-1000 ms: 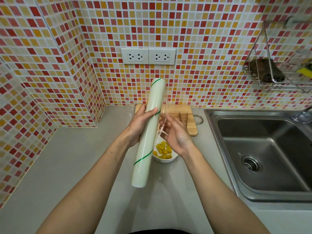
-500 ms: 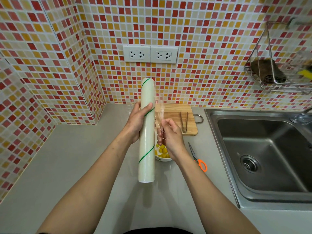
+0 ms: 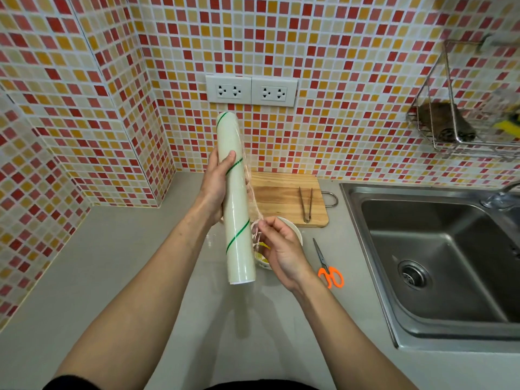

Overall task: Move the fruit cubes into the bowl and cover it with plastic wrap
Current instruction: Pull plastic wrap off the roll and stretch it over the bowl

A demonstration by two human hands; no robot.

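Yellow fruit cubes point(image 3: 262, 245) already lie in the white bowl point(image 3: 295, 230), which sits on the counter point(image 3: 118, 249) just before the wooden cutting board point(image 3: 284, 192) near the back edge. The left hand point(image 3: 216, 187) grips the plastic wrap roll point(image 3: 236, 198) upright above the bowl. The right hand point(image 3: 284, 250) pinches the loose film end point(image 3: 254, 218) beside the roll. Judging by this, 1 step remains: pulling out a sheet and covering the bowl, with orange scissors point(image 3: 327, 267) near.

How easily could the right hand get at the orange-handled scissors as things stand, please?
Probably easily: the scissors lie in the open on the counter just beside the right hand, nothing between. But it pinches the plastic wrap and must let go first.
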